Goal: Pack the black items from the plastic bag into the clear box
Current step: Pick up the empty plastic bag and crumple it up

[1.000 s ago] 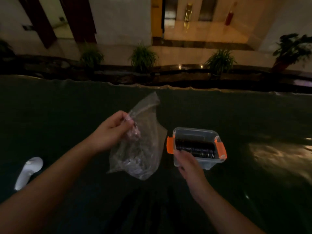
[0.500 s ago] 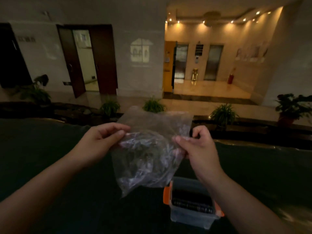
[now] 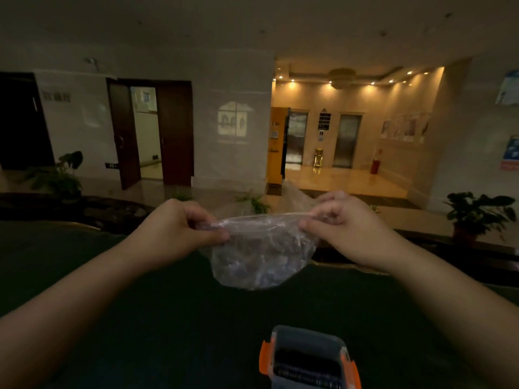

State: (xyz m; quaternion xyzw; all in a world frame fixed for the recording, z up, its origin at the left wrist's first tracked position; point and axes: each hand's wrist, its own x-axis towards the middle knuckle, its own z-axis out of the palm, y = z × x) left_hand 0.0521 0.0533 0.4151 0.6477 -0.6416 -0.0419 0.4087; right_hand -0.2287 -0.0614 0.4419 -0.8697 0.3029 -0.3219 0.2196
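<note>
A crumpled clear plastic bag hangs in the air above the dark green table. My left hand pinches the bag's top edge on the left, and my right hand pinches it on the right, so the rim is stretched between them. What is inside the bag is too dim to make out. The clear box with orange latches stands at the bottom edge of the view, below the bag and nearer to me. Black ribbed items lie inside it.
Beyond the table's far edge a dark ledge carries potted plants. Behind it lie a lit lobby with elevator doors and an open wooden door.
My right hand left the box and took the bag's right edge. Both hands raised the bag and pulled its top taut. The view tilted up, so the box slid to the bottom edge.
</note>
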